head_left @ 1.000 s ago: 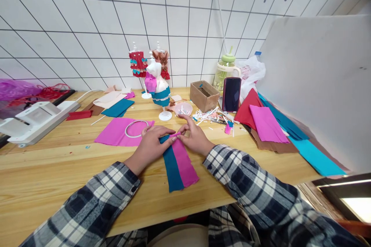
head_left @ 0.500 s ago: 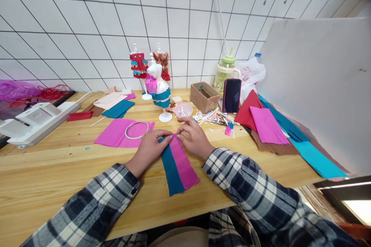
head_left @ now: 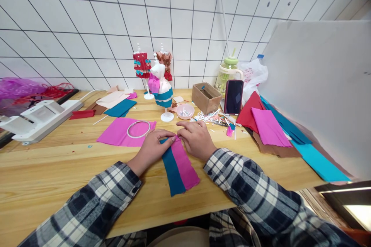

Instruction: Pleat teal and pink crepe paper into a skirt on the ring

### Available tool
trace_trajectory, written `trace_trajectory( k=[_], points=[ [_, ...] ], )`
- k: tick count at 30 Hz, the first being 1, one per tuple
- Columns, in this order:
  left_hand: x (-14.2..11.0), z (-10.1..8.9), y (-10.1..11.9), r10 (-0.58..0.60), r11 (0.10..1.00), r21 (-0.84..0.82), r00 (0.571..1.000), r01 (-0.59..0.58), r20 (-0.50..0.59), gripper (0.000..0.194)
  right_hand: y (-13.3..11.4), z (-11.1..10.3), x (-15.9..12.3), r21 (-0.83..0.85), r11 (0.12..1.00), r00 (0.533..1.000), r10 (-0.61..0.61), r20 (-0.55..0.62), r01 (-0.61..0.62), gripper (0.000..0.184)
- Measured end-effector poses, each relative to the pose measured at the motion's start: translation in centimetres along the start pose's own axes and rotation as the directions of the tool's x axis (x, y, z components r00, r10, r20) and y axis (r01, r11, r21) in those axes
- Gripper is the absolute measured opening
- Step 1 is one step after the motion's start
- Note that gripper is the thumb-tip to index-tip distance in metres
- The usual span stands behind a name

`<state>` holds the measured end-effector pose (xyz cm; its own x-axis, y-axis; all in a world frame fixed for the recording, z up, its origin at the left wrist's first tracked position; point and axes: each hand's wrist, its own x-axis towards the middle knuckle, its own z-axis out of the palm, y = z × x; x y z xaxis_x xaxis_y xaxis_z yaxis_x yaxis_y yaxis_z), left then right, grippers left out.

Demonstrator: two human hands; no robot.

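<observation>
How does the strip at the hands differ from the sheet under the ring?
The strip is teal and pink; the sheet is all pink. The strip looks narrower than the sheet. Left hand and right hand are at the strip's far end; the ring rests on the sheet. Both show pink.

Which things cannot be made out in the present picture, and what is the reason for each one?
Head view, hidden: part of the teal-and-pink strip's top edge, covered by the left hand.
Head view, hidden: some fingertips of the right hand, curled beneath it.
Head view, hidden: the brown-dressed mannequin's stand, behind the teal-skirted mannequin.
Head view, cut off: the purple bag, by the left edge.
Head view, too small: what the bits in the pink dish are.
</observation>
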<state>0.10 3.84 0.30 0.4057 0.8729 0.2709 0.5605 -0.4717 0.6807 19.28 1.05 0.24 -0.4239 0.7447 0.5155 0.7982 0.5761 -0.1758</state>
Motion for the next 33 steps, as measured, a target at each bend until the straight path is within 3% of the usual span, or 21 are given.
trace_trajectory(
  k=[5,10,13,17,20,25,30,33],
  points=[
    [0.0,0.0,0.0,0.019,0.997,-0.069,1.0,-0.02,-0.015,0.024,-0.1,0.0,-0.1,-0.024,0.999,0.999,-0.046,-0.002,0.046,0.021],
    [0.0,0.0,0.2,-0.028,0.999,-0.042,0.999,0.027,-0.025,0.019,-0.2,0.1,-0.2,0.094,0.995,1.0,-0.018,-0.006,0.019,0.022],
    [0.0,0.0,0.2,-0.086,0.994,-0.067,0.996,0.084,-0.032,0.02,0.1,0.5,-0.1,0.244,0.966,0.995,0.094,-0.043,-0.081,0.014],
    [0.0,0.0,0.2,-0.138,0.986,-0.099,0.99,0.134,-0.028,0.025,0.7,1.2,0.1,0.459,0.859,0.949,0.301,-0.094,-0.227,0.011],
    [0.0,0.1,0.1,-0.091,0.989,-0.115,0.996,0.09,-0.003,0.026,0.9,1.6,0.2,0.572,0.782,0.948,0.318,-0.024,-0.247,0.029],
    [0.0,0.4,-0.3,-0.022,0.999,-0.024,0.999,0.023,0.039,0.031,1.6,2.4,0.3,0.567,0.769,0.949,0.304,0.081,-0.295,0.008],
    [0.3,0.2,-0.8,-0.081,0.985,0.152,0.996,0.076,0.032,0.038,3.1,2.9,0.3,0.604,0.655,0.882,0.427,0.2,-0.454,0.009],
    [0.5,-0.2,-1.1,-0.115,0.965,0.242,0.992,0.101,0.043,0.031,3.7,3.1,0.2,0.579,0.654,0.868,0.435,0.238,-0.487,0.009]
  ],
)
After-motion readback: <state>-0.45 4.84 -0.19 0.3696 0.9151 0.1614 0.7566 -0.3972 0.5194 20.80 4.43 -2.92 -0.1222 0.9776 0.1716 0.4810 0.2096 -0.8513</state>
